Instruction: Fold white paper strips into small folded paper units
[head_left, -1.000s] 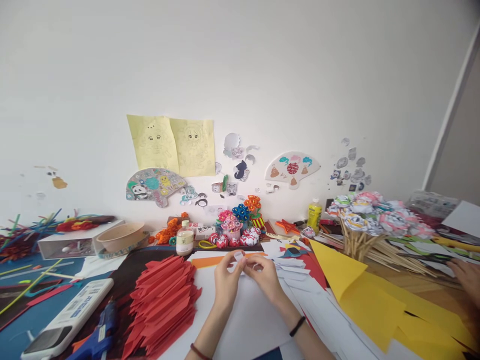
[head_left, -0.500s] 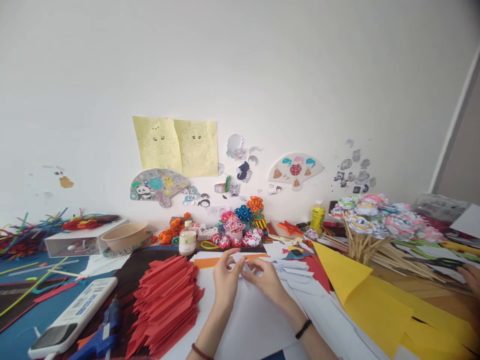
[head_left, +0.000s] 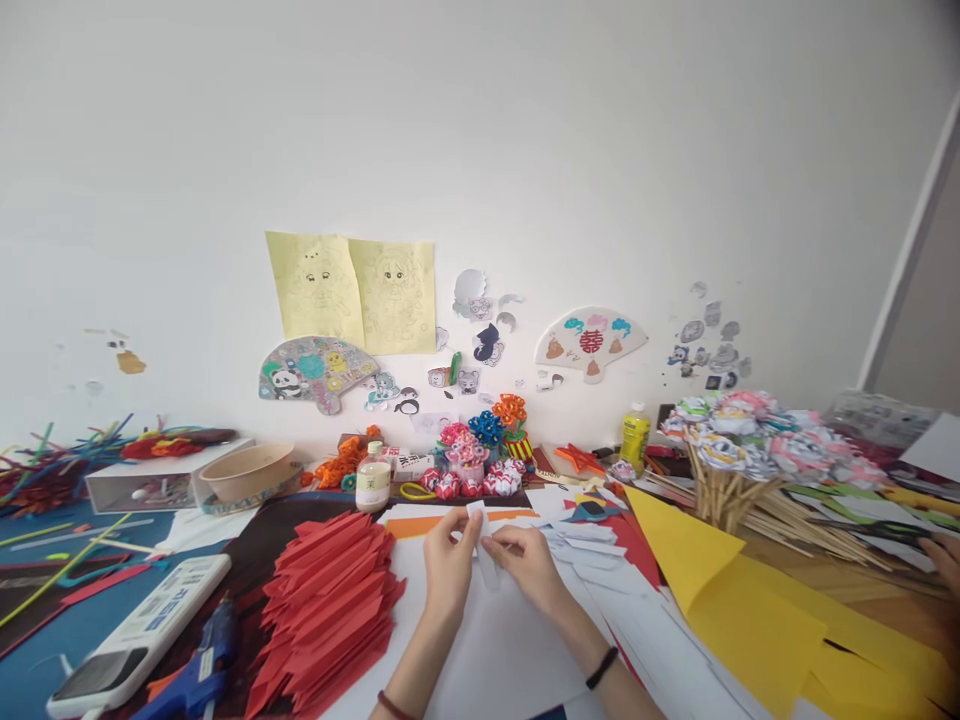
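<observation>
A small folded strip of white paper [head_left: 476, 512] stands up between my hands, over a large white sheet [head_left: 510, 640]. My left hand [head_left: 450, 560] pinches it between thumb and fingers. From the other side, my right hand [head_left: 525, 565] closes thumb and fingertips on the same strip, whose lower end shows below. Left of my hands lies a heap of folded red paper pieces [head_left: 330, 610]. Folded white paper pieces [head_left: 589, 545] are spread just to the right.
Yellow paper sheets [head_left: 765, 620] cover the right side. A blue glue gun [head_left: 202, 660] and a white power strip [head_left: 142, 635] lie at left. A small bottle [head_left: 373, 478] stands behind the red heap. Paper flowers on sticks [head_left: 727, 440] stand at right, near another person's hand [head_left: 943, 560].
The white strip, hardly visible between my fingers before, now sticks up above my left thumb and hangs below. My hands have shifted slightly lower.
</observation>
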